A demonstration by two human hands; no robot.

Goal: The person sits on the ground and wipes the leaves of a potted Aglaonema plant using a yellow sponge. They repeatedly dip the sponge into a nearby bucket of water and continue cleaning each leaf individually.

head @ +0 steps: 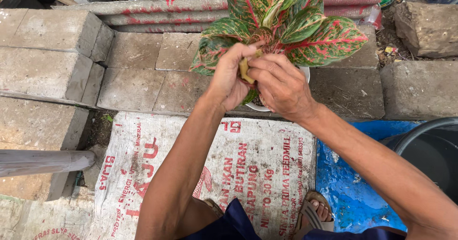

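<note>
two hands meet at the base of a potted plant (pixel 286 25) with broad green leaves veined and speckled in red. the left hand (pixel 231 78) pinches a small yellowish, withered piece (pixel 244 70), probably a dried leaf or sheath, between thumb and fingers (pixel 248 49), closed tight around it. the right hand (pixel 281 87) curls beside it, its fingers narrow and bent inward against the same piece and the stems; whether it actually grips anything cannot be told.

the plant sits in a white pot (pixel 305 73), mostly hidden under the hands, on a row of grey concrete blocks (pixel 143 73). the withered piece lies right at the fingertips, touching both hands, just below the lowest leaves.

the likely risks: a hard tug on the dry piece could snap a healthy stem or tear a leaf crowding close above the knuckles, and a sideways pull could tip the pot off the block edge, since it stands near the front rim.

a printed white sack (pixel 210 173) and a blue sheet (pixel 353 192) cover the ground below, a dark bucket (pixel 429 149) stands at the right, and a sandalled foot (pixel 317 211) shows near the bottom.
</note>
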